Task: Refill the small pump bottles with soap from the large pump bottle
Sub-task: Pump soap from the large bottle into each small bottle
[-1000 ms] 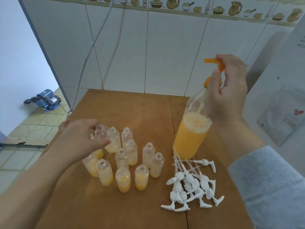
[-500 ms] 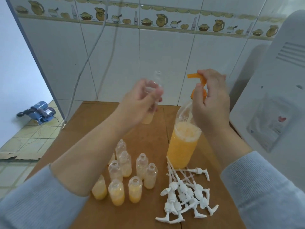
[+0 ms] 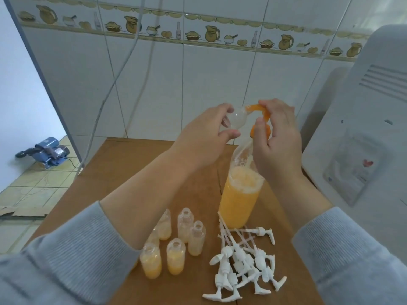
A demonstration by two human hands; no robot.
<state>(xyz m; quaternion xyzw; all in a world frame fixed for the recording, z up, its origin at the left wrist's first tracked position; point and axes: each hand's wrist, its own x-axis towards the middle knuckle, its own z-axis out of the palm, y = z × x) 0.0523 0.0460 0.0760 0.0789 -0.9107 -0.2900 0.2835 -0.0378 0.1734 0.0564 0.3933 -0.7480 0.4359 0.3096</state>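
Tilting a small clear bottle (image 3: 236, 119) up to the orange spout (image 3: 256, 108) of the large pump bottle (image 3: 241, 194), the left hand (image 3: 207, 133) grips it in curled fingers while the right hand (image 3: 277, 139) clasps the pump head. If mouth and spout misalign, soap would likely spill onto the brown tabletop (image 3: 123, 172), where open small bottles (image 3: 176, 243) and white pumps (image 3: 242, 265) lie, before a tiled wall (image 3: 198, 84).

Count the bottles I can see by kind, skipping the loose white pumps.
Small bottles on the table: 6 in view, more may hide behind the sleeve
Small bottle in the left hand: 1
Large pump bottle: 1
Total: 8
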